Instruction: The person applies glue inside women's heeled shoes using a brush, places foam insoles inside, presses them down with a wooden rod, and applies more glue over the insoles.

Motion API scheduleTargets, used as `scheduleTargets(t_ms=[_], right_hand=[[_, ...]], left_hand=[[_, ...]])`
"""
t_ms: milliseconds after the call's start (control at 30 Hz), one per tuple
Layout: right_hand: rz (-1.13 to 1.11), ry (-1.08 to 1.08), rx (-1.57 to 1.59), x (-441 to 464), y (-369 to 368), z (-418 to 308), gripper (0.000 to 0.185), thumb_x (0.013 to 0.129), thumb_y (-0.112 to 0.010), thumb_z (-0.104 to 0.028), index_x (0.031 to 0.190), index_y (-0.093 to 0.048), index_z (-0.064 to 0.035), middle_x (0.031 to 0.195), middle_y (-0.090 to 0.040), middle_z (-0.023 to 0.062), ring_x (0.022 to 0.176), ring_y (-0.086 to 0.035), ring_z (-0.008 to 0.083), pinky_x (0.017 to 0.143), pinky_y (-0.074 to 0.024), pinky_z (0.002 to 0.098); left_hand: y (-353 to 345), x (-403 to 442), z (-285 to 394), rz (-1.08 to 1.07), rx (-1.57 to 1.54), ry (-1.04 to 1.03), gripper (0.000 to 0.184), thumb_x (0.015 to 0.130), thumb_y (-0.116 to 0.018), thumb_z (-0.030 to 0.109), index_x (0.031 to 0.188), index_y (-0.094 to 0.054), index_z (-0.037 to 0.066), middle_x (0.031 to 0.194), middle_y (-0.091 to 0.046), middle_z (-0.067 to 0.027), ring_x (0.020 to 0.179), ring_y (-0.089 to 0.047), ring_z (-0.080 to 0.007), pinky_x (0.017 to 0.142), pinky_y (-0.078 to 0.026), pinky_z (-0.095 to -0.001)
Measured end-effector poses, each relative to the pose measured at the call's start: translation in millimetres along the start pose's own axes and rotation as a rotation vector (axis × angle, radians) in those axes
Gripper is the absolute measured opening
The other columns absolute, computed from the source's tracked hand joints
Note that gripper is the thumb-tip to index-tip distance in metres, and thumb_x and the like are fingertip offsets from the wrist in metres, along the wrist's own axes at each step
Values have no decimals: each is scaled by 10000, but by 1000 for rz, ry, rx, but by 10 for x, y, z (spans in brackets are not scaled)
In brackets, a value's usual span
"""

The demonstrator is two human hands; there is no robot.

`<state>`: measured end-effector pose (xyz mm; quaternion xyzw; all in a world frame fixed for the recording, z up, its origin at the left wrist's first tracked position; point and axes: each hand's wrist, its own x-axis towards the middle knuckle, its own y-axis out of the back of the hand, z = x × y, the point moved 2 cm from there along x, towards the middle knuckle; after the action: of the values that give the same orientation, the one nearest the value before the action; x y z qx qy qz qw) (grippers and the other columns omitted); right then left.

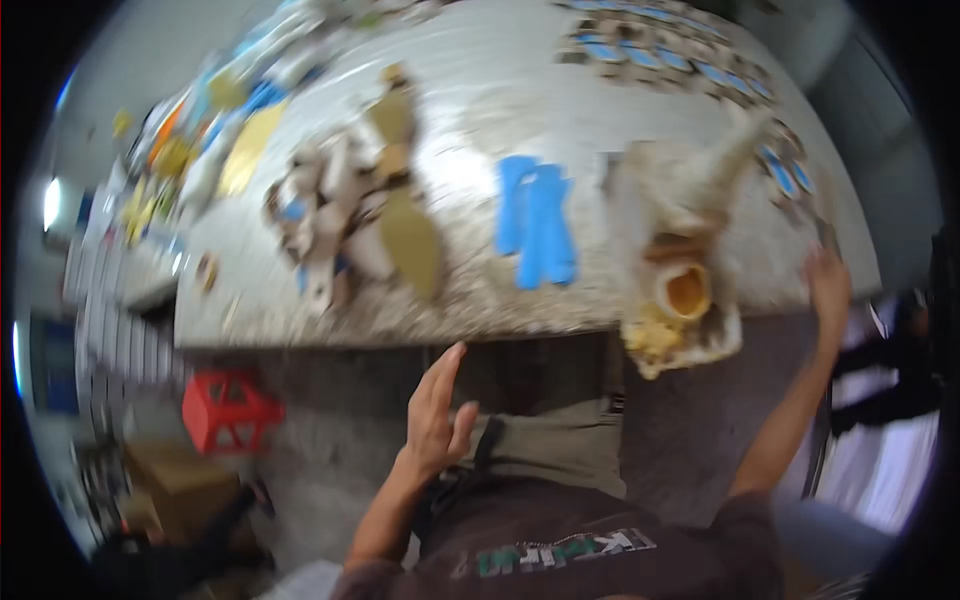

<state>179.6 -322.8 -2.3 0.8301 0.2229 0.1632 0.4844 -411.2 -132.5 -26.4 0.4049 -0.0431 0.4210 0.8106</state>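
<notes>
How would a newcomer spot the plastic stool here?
Find the big pale worktable, then its near edge's left end. The plastic stool is on the floor just off it. Bright red with cutout sides, it stands out from the brown cardboard box nearby.

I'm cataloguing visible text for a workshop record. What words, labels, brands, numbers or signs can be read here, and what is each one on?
Dark shirt: white and green lettering across it, too blurred to read reliably.
Blue pieces on the table: no writing can be made out.
Elsewhere: no readable text.
</notes>
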Motion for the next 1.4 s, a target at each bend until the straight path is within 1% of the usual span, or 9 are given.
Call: scheduleTargets(t_ms=[100, 233, 367, 500, 700, 767, 900, 1033, 1400], right_hand=[[634, 113, 238, -1090, -497, 459, 312, 1006, -487, -167, 1190, -596, 61, 1164, -661, 180, 973, -686, 234, 770, -542, 294], [512, -315, 1132, -1407, -1481, 655, 412, 958, -517, -86, 1352, -482, 27, 1272, -607, 158, 1124, -613, 245, 908, -501, 345], [349, -182, 1462, -1430, -1729, 272, 540, 973, -515, -63, 1466, -314, 28, 1402, -503, 163, 1251, -522, 259, 993, -474, 363], [228, -78, 1535, -1561, -1750, 69, 564, 962, -558, -98, 1456, -328, 50, 1420, -482, 155, 1227, -537, 254, 1008, -464, 391], [223, -331, 782, -2101, -849, -272, 443, 1024, -477, -328, 1185, -593, 68, 1068, -672, 108, 984, -662, 197, 788, -521, 270], [506, 128, 275, -2343, -396, -321, 513, 1035, -410, -411, 1069, -617, 57, 916, -675, 119, 814, -677, 179, 627, -522, 258], [364, 34, 669, -2717, 167, -682, 488, 1041, -409, -373, 1043, -610, 71, 806, -655, 130, 704, -657, 168, 600, -524, 258], [263, 270, 721, -2804, 246, -1430, 421, 1028, -475, -295, 1018, -627, 97, 831, -665, 148, 723, -660, 164, 636, -533, 262], [285, 315, 901, -2730, 272, -1374, 414, 997, -549, -295, 978, -659, 103, 900, -673, 175, 738, -658, 194, 635, -522, 272]], left_hand=[[244, 3, -152, 255, 35, 37, 545, 844, -624, 2, 1352, -443, -77, 1212, -596, -247, 1140, -575, -407, 985, -444, -432], [885, 786, -310, 564, 474, -157, 396, 853, -648, 43, 1223, -554, -62, 1135, -618, -267, 1028, -606, -436, 913, -477, -464], [1498, 1377, -541, 269, 572, 550, 487, 930, -571, 370, 1160, -570, -59, 1082, -615, -275, 1025, -603, -445, 869, -486, -487], [1042, 1314, -756, 366, 725, 500, 675, 876, -592, 554, 1325, -524, 55, 1004, -601, -255, 964, -620, -463, 826, -501, -503], [1022, 1329, -811, 690, 242, 188, 306, 921, -648, 250, 1126, -680, 26, 1036, -551, -152, 915, -628, -249, 772, -498, -392], [1061, 1132, -239, 709, 143, -80, 237, 934, -622, 171, 1098, -670, 7, 946, -548, -111, 859, -601, -216, 755, -484, -350], [629, 964, -258, 365, 262, 272, 324, 938, -635, 210, 1166, -580, -13, 1017, -479, -143, 1032, -574, -256, 809, -501, -350], [38, 828, -439, 239, 457, 99, 451, 915, -656, 280, 1234, -530, -13, 1149, -489, -242, 1029, -532, -425, 874, -445, -475], [-75, 550, -611, 677, -918, 706, 305, 957, -616, 193, 1167, -523, -8, 979, -591, -62, 809, -619, -154, 566, -463, -270]])
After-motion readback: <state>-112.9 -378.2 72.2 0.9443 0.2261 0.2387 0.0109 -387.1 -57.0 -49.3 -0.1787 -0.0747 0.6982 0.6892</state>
